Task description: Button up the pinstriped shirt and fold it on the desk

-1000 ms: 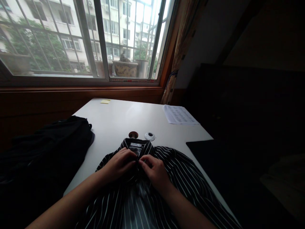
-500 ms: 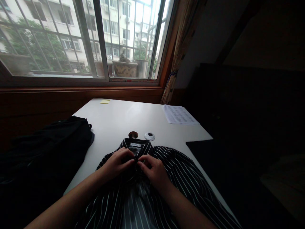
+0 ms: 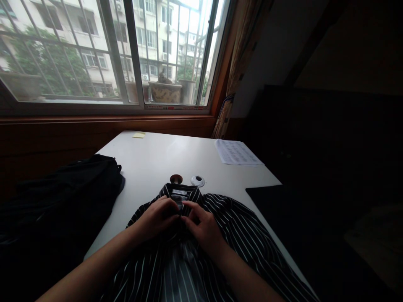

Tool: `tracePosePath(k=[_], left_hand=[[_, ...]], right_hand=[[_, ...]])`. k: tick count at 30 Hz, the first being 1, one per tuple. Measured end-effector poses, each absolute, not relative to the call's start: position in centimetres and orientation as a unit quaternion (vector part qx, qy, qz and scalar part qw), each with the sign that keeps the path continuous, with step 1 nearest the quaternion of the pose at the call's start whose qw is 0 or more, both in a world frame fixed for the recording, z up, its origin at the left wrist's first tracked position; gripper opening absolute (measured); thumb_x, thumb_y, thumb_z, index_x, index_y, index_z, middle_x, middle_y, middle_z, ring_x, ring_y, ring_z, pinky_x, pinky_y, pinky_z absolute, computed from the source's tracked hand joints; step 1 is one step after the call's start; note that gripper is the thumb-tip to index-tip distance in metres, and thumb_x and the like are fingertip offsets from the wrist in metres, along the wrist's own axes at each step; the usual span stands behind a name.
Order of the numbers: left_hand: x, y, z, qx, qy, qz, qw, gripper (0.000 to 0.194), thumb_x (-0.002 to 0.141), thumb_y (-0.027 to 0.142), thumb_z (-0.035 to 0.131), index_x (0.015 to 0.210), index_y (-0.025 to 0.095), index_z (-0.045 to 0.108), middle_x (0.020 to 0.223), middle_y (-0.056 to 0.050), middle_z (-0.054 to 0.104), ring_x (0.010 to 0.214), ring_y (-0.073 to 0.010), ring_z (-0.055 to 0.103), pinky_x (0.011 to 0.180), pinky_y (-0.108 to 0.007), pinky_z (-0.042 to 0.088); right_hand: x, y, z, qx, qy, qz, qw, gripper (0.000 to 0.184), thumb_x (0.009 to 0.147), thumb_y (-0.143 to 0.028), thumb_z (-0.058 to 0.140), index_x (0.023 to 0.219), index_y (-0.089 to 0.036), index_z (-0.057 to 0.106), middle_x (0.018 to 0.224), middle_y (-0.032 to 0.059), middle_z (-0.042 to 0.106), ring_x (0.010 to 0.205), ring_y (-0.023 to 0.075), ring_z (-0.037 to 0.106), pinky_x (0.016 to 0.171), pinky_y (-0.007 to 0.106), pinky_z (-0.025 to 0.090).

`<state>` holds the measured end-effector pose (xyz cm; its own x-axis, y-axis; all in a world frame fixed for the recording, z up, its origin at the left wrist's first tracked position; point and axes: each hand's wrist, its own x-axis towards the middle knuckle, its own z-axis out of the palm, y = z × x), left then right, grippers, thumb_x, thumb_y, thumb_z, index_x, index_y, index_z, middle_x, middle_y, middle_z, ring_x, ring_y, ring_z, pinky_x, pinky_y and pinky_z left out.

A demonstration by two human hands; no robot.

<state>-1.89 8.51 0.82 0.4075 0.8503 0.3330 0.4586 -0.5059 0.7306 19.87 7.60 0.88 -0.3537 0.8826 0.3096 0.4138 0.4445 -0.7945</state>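
A black shirt with white stripes [image 3: 242, 222] lies spread on the white table, its collar pointing away from me and its front parted lower down. Just below the collar, my left hand [image 3: 160, 213] pinches the shirt's front edge from the left. From the right, my right hand [image 3: 201, 221] has thumb and forefinger on the opposite edge, the fingertips of both hands almost meeting. Whether a button sits between the fingers is too dark and small to make out. A pale label shows inside the collar.
On the white table [image 3: 185, 155] are a round cable hole [image 3: 176, 179], a white ring-shaped cover [image 3: 197, 180], printed sheets [image 3: 238, 152] and a yellow sticky note [image 3: 139, 135]. A dark bag or garment [image 3: 78, 188] lies left. A dark flat item [image 3: 270, 197] covers the right edge. Behind stands a barred window [image 3: 170, 54].
My right forefinger has lifted and straightened a little, opening a wider gap from the thumb. My left hand has shifted only slightly; the shirt lies as before.
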Motion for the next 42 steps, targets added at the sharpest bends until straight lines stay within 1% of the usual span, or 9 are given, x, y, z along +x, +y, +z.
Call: tracePosePath(k=[1,3,6,9,12,19,23,28,42], left_hand=[[-1.88,8.43,0.82,0.789,0.413,0.36,0.279,0.012,0.088,0.025,0.064,0.099,0.019,0.061,0.094,-0.004,0.06,0.081,-0.0164,0.057,0.07,-0.028,0.048],[-1.89,8.29,0.87,0.786,0.41,0.367,0.282,0.013,0.088,0.024,0.064,0.099,0.019,0.06,0.094,-0.004,0.06,0.081,-0.0165,0.057,0.07,-0.029,0.049],[-1.88,8.15,1.05,0.786,0.407,0.369,0.282,0.013,0.088,0.024,0.064,0.099,0.019,0.06,0.093,-0.003,0.06,0.082,-0.017,0.058,0.072,-0.03,0.049],[-1.82,8.14,1.22,0.783,0.41,0.37,0.286,0.012,0.087,0.023,0.065,0.097,0.018,0.061,0.092,-0.003,0.06,0.081,-0.0171,0.058,0.07,-0.029,0.049],[-1.74,8.23,1.22,0.781,0.408,0.368,0.295,0.012,0.087,0.022,0.066,0.097,0.018,0.062,0.094,-0.004,0.06,0.081,-0.0172,0.058,0.07,-0.029,0.049],[-1.63,8.33,1.04,0.783,0.407,0.372,0.287,0.011,0.086,0.019,0.065,0.097,0.018,0.062,0.094,-0.004,0.06,0.082,-0.0175,0.059,0.073,-0.031,0.05],[-1.66,8.28,1.15,0.78,0.414,0.374,0.283,0.012,0.087,0.021,0.066,0.097,0.018,0.062,0.094,-0.004,0.06,0.083,-0.0176,0.059,0.073,-0.031,0.051],[-1.72,8.34,1.06,0.775,0.419,0.383,0.279,0.012,0.086,0.021,0.068,0.096,0.018,0.062,0.093,-0.004,0.061,0.082,-0.0176,0.06,0.072,-0.03,0.051],[-1.71,8.54,0.72,0.778,0.419,0.384,0.268,0.011,0.086,0.022,0.067,0.095,0.019,0.063,0.092,-0.003,0.061,0.08,-0.0162,0.059,0.07,-0.029,0.051]], right_hand=[[19.89,7.61,0.85,-0.425,-0.766,0.313,0.366,0.042,0.09,-0.024,0.064,0.132,-0.028,0.059,0.07,-0.0053,0.06,0.061,0.0121,0.056,0.061,0.022,0.043],[19.9,7.58,0.83,-0.425,-0.777,0.316,0.342,0.04,0.093,-0.024,0.061,0.132,-0.029,0.059,0.075,-0.0037,0.064,0.064,0.0129,0.058,0.063,0.023,0.044],[19.85,7.43,0.91,-0.436,-0.776,0.318,0.327,0.028,0.094,-0.023,0.058,0.121,-0.027,0.063,0.081,-0.0016,0.068,0.071,0.015,0.063,0.065,0.023,0.044],[19.8,7.28,1.01,-0.446,-0.77,0.313,0.331,0.016,0.092,-0.022,0.058,0.108,-0.025,0.061,0.079,-0.0016,0.067,0.071,0.016,0.064,0.062,0.022,0.042],[19.8,7.2,1.12,-0.45,-0.776,0.301,0.322,0.011,0.092,-0.02,0.057,0.102,-0.024,0.059,0.079,-0.0014,0.067,0.072,0.0164,0.064,0.062,0.022,0.041],[19.84,7.17,1.38,-0.451,-0.783,0.293,0.312,0.009,0.092,-0.02,0.055,0.1,-0.023,0.059,0.085,0.0004,0.069,0.077,0.0178,0.066,0.067,0.024,0.042],[19.75,7.17,1.54,-0.454,-0.777,0.3,0.316,0.009,0.094,-0.021,0.056,0.1,-0.023,0.061,0.087,0.001,0.071,0.081,0.0186,0.068,0.069,0.025,0.044],[19.79,7.29,1.52,-0.441,-0.779,0.307,0.323,0.012,0.095,-0.023,0.056,0.103,-0.024,0.065,0.093,0.0021,0.074,0.088,0.0203,0.07,0.077,0.027,0.047],[19.83,7.43,1.39,-0.436,-0.788,0.294,0.32,0.013,0.094,-0.022,0.055,0.101,-0.022,0.066,0.092,0.0031,0.073,0.086,0.0199,0.069,0.075,0.027,0.048]])
